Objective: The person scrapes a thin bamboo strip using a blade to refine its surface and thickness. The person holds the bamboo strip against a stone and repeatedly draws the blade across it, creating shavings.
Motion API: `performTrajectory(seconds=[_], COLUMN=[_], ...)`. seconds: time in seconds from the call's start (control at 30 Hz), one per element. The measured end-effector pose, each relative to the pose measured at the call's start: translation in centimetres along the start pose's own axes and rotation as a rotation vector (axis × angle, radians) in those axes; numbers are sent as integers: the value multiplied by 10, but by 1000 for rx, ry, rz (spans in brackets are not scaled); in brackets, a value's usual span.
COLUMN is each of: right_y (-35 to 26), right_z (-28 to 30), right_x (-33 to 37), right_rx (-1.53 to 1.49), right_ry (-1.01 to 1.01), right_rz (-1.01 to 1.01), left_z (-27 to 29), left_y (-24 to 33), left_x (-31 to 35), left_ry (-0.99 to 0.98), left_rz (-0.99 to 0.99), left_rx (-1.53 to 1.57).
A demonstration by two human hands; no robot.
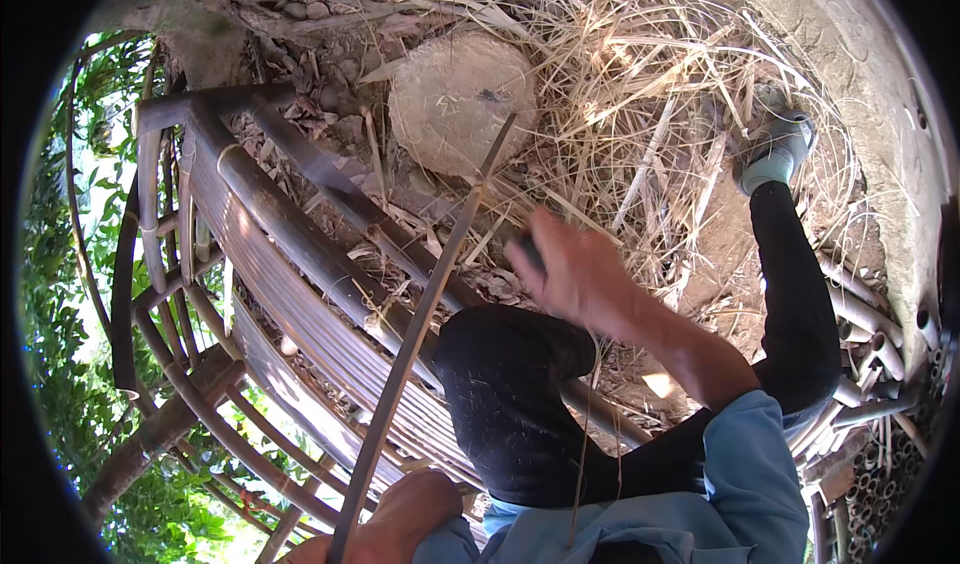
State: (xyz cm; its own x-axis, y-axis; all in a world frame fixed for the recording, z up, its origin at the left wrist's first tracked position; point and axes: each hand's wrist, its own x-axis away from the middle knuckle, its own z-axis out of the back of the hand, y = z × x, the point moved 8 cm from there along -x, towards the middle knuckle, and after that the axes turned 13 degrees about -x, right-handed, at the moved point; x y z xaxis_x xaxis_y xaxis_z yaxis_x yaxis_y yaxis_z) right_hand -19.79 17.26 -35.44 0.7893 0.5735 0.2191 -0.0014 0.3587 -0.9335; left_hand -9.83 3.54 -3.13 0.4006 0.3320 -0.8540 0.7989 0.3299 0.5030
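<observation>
A long, narrow bamboo strip slants up from the lower edge toward the round log block, its far tip lying over the block in this view. My left hand, partly cut off at the bottom of the picture, closes around the strip's near end. To the right of the strip, in front of my bent knee, is my right hand. Its fingers are curled on a short dark object like a handle; the rest of that object is hidden, and the hand is slightly blurred.
A bamboo bench with slats and a curved back stretches along my left. Loose pale bamboo shavings cover the ground ahead. My shoed foot rests among them. Bamboo poles are piled at the right by a wall.
</observation>
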Motion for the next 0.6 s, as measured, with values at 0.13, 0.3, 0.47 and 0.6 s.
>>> performTrajectory(seconds=[0.13, 0.3, 0.47, 0.6], right_y=[29, 47, 98, 114], right_z=[-2, -8, -1, -5], right_x=[-4, -13, -36, -55], right_rx=[13, -30, -32, 15], right_ry=[30, 78, 100, 208], right_rz=[51, 91, -77, 96], left_z=[-1, 4, 8, 13], left_y=[-6, -7, -17, -22], left_x=[1, 2, 3, 4], left_ry=[16, 43, 56, 85], left_rz=[8, 6, 16, 33], left_rx=[10, -16, -25, -78])
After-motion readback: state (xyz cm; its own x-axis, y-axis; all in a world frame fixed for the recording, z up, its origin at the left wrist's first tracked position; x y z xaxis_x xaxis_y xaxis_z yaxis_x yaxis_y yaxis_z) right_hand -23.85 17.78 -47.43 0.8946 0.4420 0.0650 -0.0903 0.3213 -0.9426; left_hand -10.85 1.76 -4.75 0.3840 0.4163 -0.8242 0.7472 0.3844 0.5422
